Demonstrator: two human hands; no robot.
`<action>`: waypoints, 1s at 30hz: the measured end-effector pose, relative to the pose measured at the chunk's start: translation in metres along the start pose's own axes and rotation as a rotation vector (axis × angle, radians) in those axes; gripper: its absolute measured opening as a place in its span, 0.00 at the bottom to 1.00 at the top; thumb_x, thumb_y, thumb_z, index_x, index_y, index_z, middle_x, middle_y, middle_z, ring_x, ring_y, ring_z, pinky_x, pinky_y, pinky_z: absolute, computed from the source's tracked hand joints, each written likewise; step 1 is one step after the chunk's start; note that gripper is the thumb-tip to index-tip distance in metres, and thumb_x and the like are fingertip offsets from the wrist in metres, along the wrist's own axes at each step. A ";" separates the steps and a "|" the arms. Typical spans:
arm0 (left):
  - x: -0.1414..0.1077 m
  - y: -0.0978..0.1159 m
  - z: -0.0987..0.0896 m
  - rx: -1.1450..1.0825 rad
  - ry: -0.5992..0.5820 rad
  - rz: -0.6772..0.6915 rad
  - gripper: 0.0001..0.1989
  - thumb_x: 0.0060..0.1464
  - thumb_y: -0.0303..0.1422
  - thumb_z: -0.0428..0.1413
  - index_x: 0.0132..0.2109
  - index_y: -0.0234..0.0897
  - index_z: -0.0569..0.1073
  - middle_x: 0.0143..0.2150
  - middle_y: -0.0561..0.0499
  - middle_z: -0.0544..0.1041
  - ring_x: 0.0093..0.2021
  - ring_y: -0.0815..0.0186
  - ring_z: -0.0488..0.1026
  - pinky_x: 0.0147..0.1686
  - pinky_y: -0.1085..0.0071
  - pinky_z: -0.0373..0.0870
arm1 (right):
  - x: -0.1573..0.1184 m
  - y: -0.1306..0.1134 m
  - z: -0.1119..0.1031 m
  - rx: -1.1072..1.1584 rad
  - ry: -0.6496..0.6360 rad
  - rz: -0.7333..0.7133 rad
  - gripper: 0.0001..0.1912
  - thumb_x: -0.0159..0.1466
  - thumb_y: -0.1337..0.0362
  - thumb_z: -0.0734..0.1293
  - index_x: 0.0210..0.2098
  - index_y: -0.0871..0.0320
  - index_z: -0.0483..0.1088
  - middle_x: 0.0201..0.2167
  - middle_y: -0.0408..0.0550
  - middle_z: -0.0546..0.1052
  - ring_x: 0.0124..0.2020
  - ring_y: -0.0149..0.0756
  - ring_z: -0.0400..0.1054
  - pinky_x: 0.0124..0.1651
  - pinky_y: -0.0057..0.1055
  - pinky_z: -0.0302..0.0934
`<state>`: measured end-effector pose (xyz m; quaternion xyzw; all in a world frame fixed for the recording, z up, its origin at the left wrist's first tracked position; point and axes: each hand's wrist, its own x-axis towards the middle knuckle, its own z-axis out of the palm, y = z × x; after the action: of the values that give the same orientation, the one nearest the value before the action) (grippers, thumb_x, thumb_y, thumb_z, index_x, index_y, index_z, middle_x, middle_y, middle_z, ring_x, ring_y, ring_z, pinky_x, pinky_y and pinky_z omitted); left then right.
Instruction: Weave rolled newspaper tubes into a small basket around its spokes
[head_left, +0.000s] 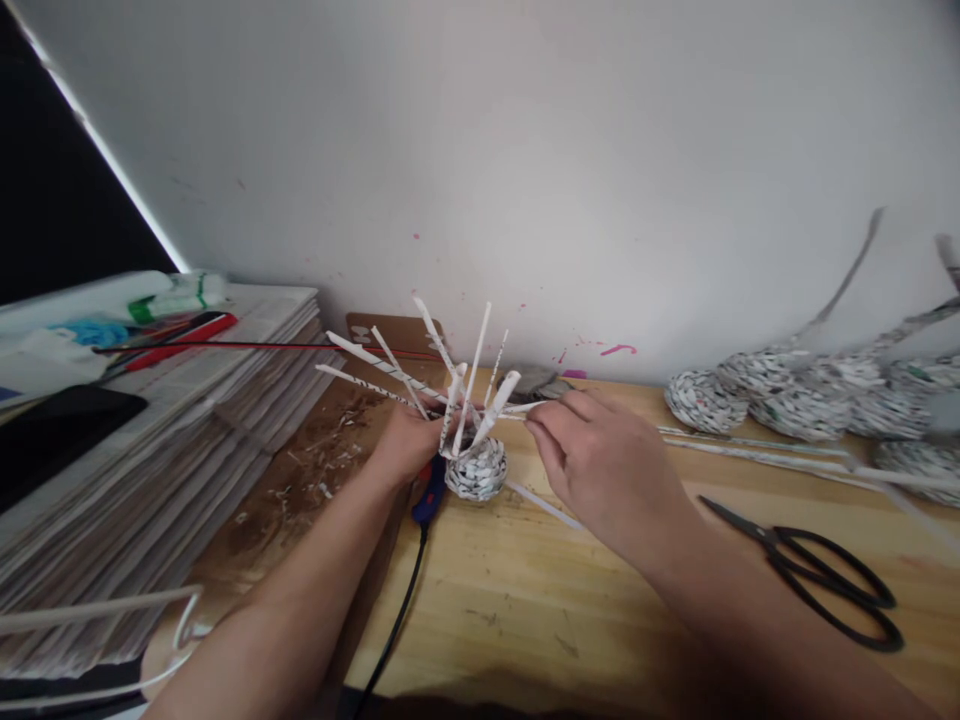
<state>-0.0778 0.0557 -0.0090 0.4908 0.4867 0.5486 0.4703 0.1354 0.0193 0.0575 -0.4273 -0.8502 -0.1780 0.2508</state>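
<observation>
A small round basket woven from rolled newspaper (477, 472) is in front of me, with several paper tubes (472, 372) standing up and fanning out from its top. My left hand (417, 438) is closed at its left side, partly hidden behind the tubes. Between the thumb and fingers of my right hand (589, 440) is a thin paper tube (517, 411), which runs toward the basket's rim. A blue tool with a black cord (427, 500) lies just below my left hand.
Black scissors (814, 575) lie on the wooden table at right. Several finished woven paper balls (705, 400) and long paper tubes (765, 458) are behind them. A tall newspaper stack (255, 440) stands left, with a dark phone (75, 430) on it. Paper scraps litter the brown board (300, 500).
</observation>
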 end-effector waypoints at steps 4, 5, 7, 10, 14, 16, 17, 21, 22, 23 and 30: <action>0.002 0.000 -0.001 0.012 -0.040 -0.005 0.13 0.39 0.34 0.70 0.34 0.33 0.83 0.30 0.46 0.83 0.27 0.64 0.77 0.27 0.73 0.73 | 0.000 -0.002 0.001 0.024 -0.026 -0.012 0.08 0.66 0.69 0.65 0.37 0.61 0.77 0.31 0.51 0.78 0.36 0.42 0.70 0.39 0.35 0.60; 0.002 0.000 -0.001 0.012 -0.039 -0.009 0.13 0.38 0.34 0.70 0.34 0.33 0.83 0.29 0.46 0.83 0.27 0.64 0.77 0.27 0.73 0.73 | 0.000 -0.002 0.001 0.027 -0.027 -0.021 0.08 0.66 0.69 0.64 0.37 0.62 0.77 0.31 0.51 0.77 0.36 0.42 0.70 0.39 0.36 0.60; 0.001 0.000 -0.001 0.015 -0.030 -0.016 0.13 0.38 0.34 0.70 0.34 0.32 0.83 0.29 0.47 0.83 0.26 0.65 0.76 0.26 0.73 0.72 | 0.000 -0.002 0.003 0.026 -0.018 -0.034 0.09 0.66 0.70 0.64 0.37 0.62 0.77 0.30 0.51 0.77 0.35 0.42 0.70 0.39 0.36 0.60; -0.001 0.002 0.001 0.012 -0.021 -0.015 0.13 0.39 0.34 0.70 0.34 0.32 0.83 0.29 0.47 0.82 0.24 0.67 0.75 0.25 0.74 0.71 | -0.001 -0.003 0.005 0.020 0.000 -0.046 0.09 0.67 0.69 0.63 0.36 0.62 0.77 0.29 0.50 0.76 0.33 0.42 0.69 0.37 0.37 0.59; -0.001 0.004 0.002 0.014 -0.033 -0.017 0.12 0.39 0.34 0.70 0.33 0.32 0.82 0.27 0.48 0.82 0.23 0.68 0.74 0.24 0.75 0.69 | -0.002 -0.006 0.008 0.002 0.008 -0.009 0.09 0.67 0.69 0.64 0.35 0.60 0.76 0.28 0.49 0.76 0.31 0.41 0.68 0.35 0.36 0.57; 0.000 0.003 0.002 0.023 -0.032 -0.013 0.13 0.39 0.35 0.70 0.33 0.32 0.82 0.27 0.47 0.82 0.23 0.67 0.74 0.24 0.75 0.69 | -0.003 -0.008 0.009 -0.005 0.002 0.001 0.09 0.67 0.69 0.64 0.34 0.60 0.76 0.28 0.49 0.75 0.31 0.40 0.67 0.35 0.35 0.56; 0.000 0.002 0.002 0.030 -0.030 -0.011 0.13 0.39 0.35 0.70 0.33 0.32 0.82 0.27 0.47 0.82 0.23 0.67 0.74 0.24 0.74 0.69 | -0.003 -0.008 0.009 -0.004 -0.002 -0.001 0.09 0.67 0.69 0.64 0.34 0.60 0.76 0.28 0.49 0.75 0.31 0.40 0.67 0.35 0.35 0.56; -0.001 0.002 0.001 0.051 -0.027 0.006 0.12 0.40 0.35 0.69 0.33 0.32 0.82 0.28 0.47 0.82 0.24 0.66 0.74 0.24 0.74 0.69 | -0.003 -0.009 0.010 0.008 -0.008 -0.002 0.08 0.66 0.69 0.64 0.37 0.61 0.77 0.30 0.50 0.77 0.32 0.41 0.68 0.36 0.35 0.58; -0.001 0.002 0.001 0.061 -0.026 0.010 0.12 0.40 0.35 0.69 0.33 0.32 0.82 0.28 0.47 0.82 0.24 0.66 0.74 0.24 0.74 0.69 | -0.003 -0.008 0.011 0.010 -0.005 -0.005 0.08 0.66 0.69 0.64 0.37 0.61 0.77 0.30 0.50 0.77 0.33 0.41 0.69 0.36 0.36 0.58; -0.001 0.002 0.001 0.072 -0.024 0.013 0.12 0.40 0.35 0.69 0.32 0.32 0.82 0.27 0.48 0.82 0.24 0.67 0.73 0.23 0.74 0.68 | -0.003 -0.008 0.011 0.012 0.000 -0.010 0.08 0.66 0.69 0.65 0.37 0.62 0.77 0.30 0.50 0.77 0.33 0.41 0.69 0.36 0.36 0.59; 0.000 0.001 0.000 0.060 -0.051 -0.030 0.12 0.41 0.35 0.69 0.34 0.33 0.83 0.26 0.48 0.81 0.23 0.67 0.73 0.23 0.75 0.68 | -0.002 -0.007 0.015 0.023 0.028 -0.024 0.08 0.66 0.69 0.64 0.36 0.62 0.76 0.31 0.50 0.78 0.33 0.41 0.69 0.37 0.35 0.59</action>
<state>-0.0776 0.0553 -0.0076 0.5110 0.4981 0.5141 0.4759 0.1271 0.0221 0.0434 -0.4118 -0.8537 -0.1769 0.2653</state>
